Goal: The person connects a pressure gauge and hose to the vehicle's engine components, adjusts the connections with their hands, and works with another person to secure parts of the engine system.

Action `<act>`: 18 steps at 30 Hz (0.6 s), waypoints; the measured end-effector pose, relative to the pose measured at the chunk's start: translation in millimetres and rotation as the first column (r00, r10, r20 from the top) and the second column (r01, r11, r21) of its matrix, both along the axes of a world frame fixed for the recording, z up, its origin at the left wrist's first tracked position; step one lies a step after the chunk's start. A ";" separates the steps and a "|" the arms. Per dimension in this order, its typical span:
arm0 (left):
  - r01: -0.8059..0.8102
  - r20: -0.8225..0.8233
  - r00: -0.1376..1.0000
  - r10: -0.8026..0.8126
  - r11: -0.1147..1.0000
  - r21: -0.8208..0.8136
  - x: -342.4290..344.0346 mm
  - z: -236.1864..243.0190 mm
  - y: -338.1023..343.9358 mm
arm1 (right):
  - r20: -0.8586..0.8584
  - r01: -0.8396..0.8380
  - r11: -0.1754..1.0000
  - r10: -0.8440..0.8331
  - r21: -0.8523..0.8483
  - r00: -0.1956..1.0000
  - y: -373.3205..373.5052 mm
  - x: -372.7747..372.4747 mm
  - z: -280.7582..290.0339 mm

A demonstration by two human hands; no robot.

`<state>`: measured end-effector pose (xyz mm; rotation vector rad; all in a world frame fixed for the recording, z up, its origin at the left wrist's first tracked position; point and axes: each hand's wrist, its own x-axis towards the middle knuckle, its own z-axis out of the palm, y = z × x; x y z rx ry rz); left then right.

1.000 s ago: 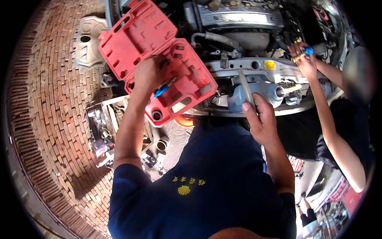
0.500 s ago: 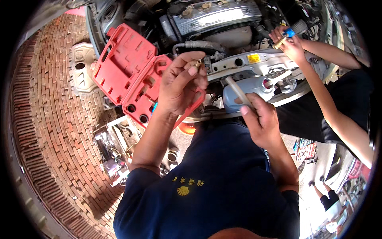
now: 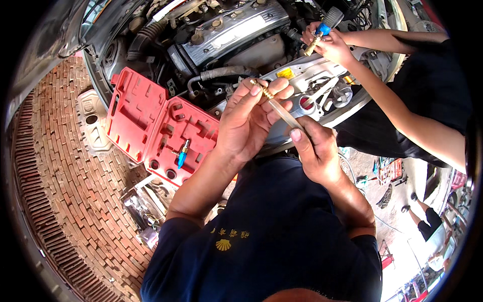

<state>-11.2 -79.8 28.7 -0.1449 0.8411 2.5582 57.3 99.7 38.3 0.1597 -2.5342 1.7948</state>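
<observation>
Pinched between the thumb and fingers of my left hand (image 3: 241, 123) is a brass barbed hose fitting (image 3: 267, 92). My right hand (image 3: 319, 153) grips a length of clear plastic hose (image 3: 284, 115), its far end lined up with the fitting's barbs. The two ends appear to meet; whether the hose has slid over the barbs I cannot tell. Left of my left forearm lies an opened red moulded tool case (image 3: 136, 108). In its tray rests a small blue-and-metal connector (image 3: 183, 154). Beyond my hands, a pale plastic jug's red-rimmed mouth (image 3: 306, 103) shows.
The car's engine (image 3: 236, 35) fills the far side, behind the front crossmember (image 3: 297, 70). At the right, a co-worker's hands (image 3: 329, 48) hold a brass-and-blue fitting with a grey ribbed end. Brick paving (image 3: 70, 201) and a beige cover (image 3: 93, 121) lie left; tools (image 3: 387, 171) lie right.
My left hand has moved right and down toward the hose, so the brass fitting now meets the hose end. The view has shifted, revealing more of the red case and its blue connector.
</observation>
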 end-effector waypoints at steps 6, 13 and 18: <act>-0.043 -0.014 0.999 0.043 0.999 -0.010 0.0 0.4 5.7 | 0.059 -0.027 0.998 0.023 0.064 0.998 8.4 -0.7 1.8; -0.063 0.046 0.997 0.065 0.997 -0.035 7.8 -11.4 13.3 | 0.042 -0.040 0.997 0.038 0.063 0.998 5.9 -3.8 6.9; -0.104 0.158 0.983 0.099 0.994 0.023 11.7 -13.1 16.4 | 0.044 -0.102 0.978 0.095 0.183 0.994 7.0 -10.4 14.1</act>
